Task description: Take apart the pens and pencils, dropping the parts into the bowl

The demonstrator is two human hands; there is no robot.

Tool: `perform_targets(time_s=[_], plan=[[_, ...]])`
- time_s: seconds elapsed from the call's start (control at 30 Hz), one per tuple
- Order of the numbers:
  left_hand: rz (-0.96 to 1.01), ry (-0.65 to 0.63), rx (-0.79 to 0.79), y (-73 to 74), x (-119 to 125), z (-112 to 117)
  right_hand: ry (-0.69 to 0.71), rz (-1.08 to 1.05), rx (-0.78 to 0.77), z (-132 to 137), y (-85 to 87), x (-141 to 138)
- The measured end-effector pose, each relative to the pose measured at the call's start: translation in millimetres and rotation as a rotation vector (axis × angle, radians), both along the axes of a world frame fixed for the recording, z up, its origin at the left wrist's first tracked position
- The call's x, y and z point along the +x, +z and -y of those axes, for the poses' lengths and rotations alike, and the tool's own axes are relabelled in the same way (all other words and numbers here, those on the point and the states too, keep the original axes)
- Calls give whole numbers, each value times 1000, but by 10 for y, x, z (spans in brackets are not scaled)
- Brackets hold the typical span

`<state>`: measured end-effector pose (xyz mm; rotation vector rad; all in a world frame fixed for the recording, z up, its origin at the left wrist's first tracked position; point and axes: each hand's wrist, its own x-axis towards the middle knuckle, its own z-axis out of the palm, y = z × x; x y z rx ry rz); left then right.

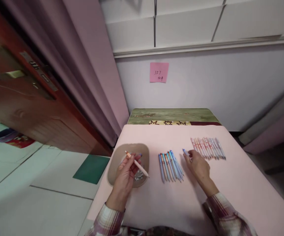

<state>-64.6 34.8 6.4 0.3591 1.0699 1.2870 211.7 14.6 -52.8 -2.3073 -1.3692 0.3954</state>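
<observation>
My left hand (pixel 127 168) is closed on a pale pen with an orange-brown band (pixel 140 168), held slanted over a beige bin (pixel 111 164). A small blue end shows by its fingertips, and I cannot make out what it belongs to. My right hand (pixel 199 165) pinches a blue pen (pixel 185 152), mostly hidden by the fingers, just right of a row of blue and brown-topped pens (pixel 171 167). Farther right lies a second row of pens (pixel 208 148) in pinkish and grey tones, side by side. Some silvery bits (pixel 139 176) show inside the bin.
The pens and bin rest on a pink-covered table (pixel 156 203), with a green patterned strip (pixel 171 114) at its far end. A pink note (pixel 159 72) is stuck to the wall behind. At left are a brown door (pixel 58 127), a curtain (pixel 95 65) and a green mat (pixel 91 168).
</observation>
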Motion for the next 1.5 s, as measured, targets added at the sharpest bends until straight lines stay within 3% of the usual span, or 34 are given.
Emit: perform_targets(time_s=[0.1,0.2,0.33,0.43,0.53,0.63,0.8,1.03,1.3,1.5], plan=[[-14,-21,-9,-31,41,-12,1,171,-193,47,-212,275],[-17,-63,-13,-46,110,-14,102,169,-195,58,-292,247],[-26,-52,13,-61,74,-2,241,45,-142,23,-253,80],[-58,1,6,-79,-32,14,208,64,-102,3,-214,-42],[-96,16,-16,-103,-129,24,197,123,50,-8,-207,-264],[-112,16,-24,-130,-175,23,358,168,168,-13,-257,-604],[-123,-20,-14,-150,-184,27,387,303,55,-26,-417,-956],[-156,-50,-6,-130,-93,33,343,373,14,-40,-415,-740],[-140,-132,8,-79,106,39,552,353,100,37,-342,-607],[-138,-101,41,-95,205,44,437,339,142,59,-255,-485]])
